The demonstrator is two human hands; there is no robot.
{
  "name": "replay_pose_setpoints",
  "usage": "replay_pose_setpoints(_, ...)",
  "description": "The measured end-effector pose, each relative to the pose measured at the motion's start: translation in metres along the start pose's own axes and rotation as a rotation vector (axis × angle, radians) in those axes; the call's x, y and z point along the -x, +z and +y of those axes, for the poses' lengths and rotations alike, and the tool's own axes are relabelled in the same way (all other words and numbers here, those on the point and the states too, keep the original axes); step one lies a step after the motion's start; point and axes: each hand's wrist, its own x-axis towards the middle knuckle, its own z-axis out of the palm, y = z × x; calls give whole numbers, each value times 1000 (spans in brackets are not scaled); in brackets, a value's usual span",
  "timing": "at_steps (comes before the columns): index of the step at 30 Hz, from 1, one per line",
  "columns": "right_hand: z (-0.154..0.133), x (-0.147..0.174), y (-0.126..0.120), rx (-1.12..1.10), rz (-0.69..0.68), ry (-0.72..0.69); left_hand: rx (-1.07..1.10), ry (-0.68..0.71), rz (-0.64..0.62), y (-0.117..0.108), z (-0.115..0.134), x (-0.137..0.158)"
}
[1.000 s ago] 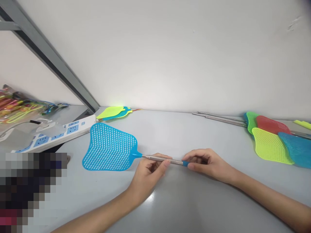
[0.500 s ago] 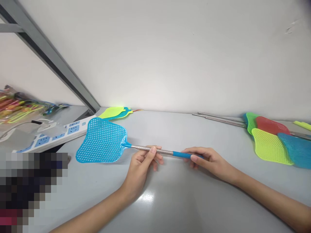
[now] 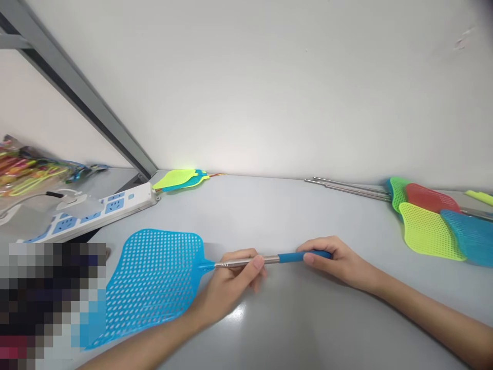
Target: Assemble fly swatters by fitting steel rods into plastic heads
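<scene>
A blue fly swatter point(image 3: 157, 277) with a perforated head, a short metal shaft and a blue grip lies across both hands above the grey table. My left hand point(image 3: 236, 280) is closed around the metal shaft, thumb on top, just beside the head's neck. Around the blue grip at the other end, my right hand point(image 3: 335, 262) is closed, its thumb pressed along the near side. The head's lower left corner is covered by a pixelated patch, and my left forearm passes in front of its lower edge.
At right lie several swatter heads: yellow point(image 3: 431, 231), red point(image 3: 431, 198) and blue point(image 3: 470, 236), with metal rods point(image 3: 354, 190) beside them. Yellow and blue swatters point(image 3: 179, 179) rest against the back wall. A white power strip point(image 3: 131, 198) and bagged colourful items point(image 3: 31, 169) are at left.
The swatter head has swung nearer to me and tilted, appearing larger and lower. My left hand has moved down and slightly right with the shaft; my right hand still holds the grip.
</scene>
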Motion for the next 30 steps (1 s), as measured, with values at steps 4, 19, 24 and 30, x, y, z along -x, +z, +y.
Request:
replay_pose_setpoints(4, 3, 2, -1, 17, -6, -1, 15, -4, -61, -1, -1, 4)
replay_pose_setpoints(19, 4, 2, -2, 18, -37, -57, -74, -140, -110, 1, 18, 1)
replay_pose_setpoints(24, 6, 3, -1, 38, -23, -46, -143, -66, -144, 0, 11, 2)
replay_pose_setpoints(30, 6, 3, -2, 51, -23, -29, -242, -46, -199, 1, 11, 3)
